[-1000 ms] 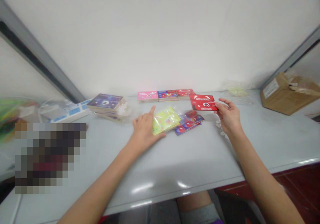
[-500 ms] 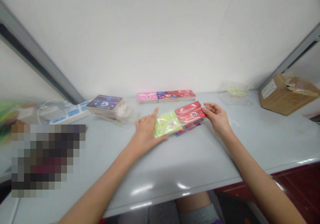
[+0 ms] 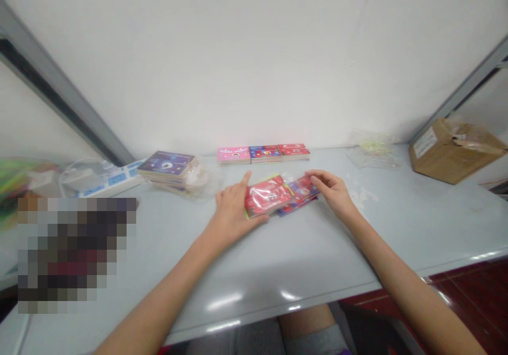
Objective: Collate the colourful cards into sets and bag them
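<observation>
My left hand (image 3: pixel 234 207) grips the left end of a stack of shiny, plastic-sleeved cards, thumb along the near edge and forefinger at the far edge. A red card packet (image 3: pixel 268 195) lies on top, with a green edge showing beneath it. To its right, blue-and-red card packets (image 3: pixel 299 190) fan out, partly under the red one. My right hand (image 3: pixel 331 190) pinches the upper right corner of the top blue-and-red packet. Its lower fingers are curled and partly hidden.
Behind lies a row of pink, blue and red card stacks (image 3: pixel 265 154). A bagged stack of dark blue cards (image 3: pixel 169 164) sits left, by a power strip (image 3: pixel 115 180). Clear plastic bags (image 3: pixel 373 151) and a cardboard box (image 3: pixel 452 148) stand right. A pixelated patch covers the left table.
The red packet has moved left onto the green one, covering it. My right hand has shifted left and down, from the red packet to a blue-and-red one. My left hand has barely moved.
</observation>
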